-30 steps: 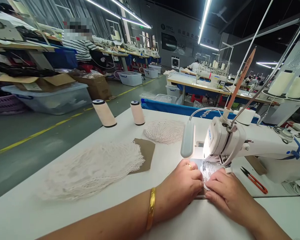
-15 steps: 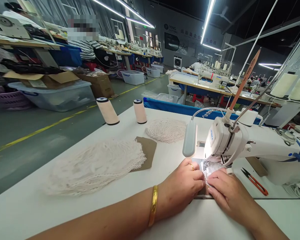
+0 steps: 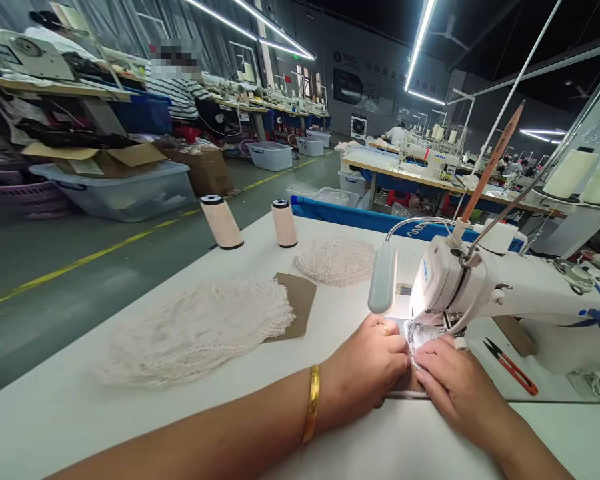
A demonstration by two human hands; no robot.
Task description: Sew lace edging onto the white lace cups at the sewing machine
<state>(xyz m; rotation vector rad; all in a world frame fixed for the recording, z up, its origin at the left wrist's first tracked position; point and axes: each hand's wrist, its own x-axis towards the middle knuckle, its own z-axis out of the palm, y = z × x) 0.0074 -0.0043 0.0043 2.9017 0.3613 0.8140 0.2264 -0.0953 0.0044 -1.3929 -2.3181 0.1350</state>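
White lace fabric lies under the needle area of a white sewing machine, lit by its lamp. My left hand, with a ring and a gold bracelet, has its fingers closed on the left edge of the lace. From the right, my right hand pinches the lace's near right edge, close below the presser foot. A large pile of cream lace rests on the white table to the left, partly over a brown card. Behind it sits a smaller lace pile.
Two thread cones stand at the table's far edge. Orange-handled snips lie right of my right hand. A grey lamp head hangs left of the machine. Other people sit at machines farther back.
The whole view has shifted slightly, so the scene appears a little farther right. Both hands stay on the lace, with almost no visible movement relative to the machine.
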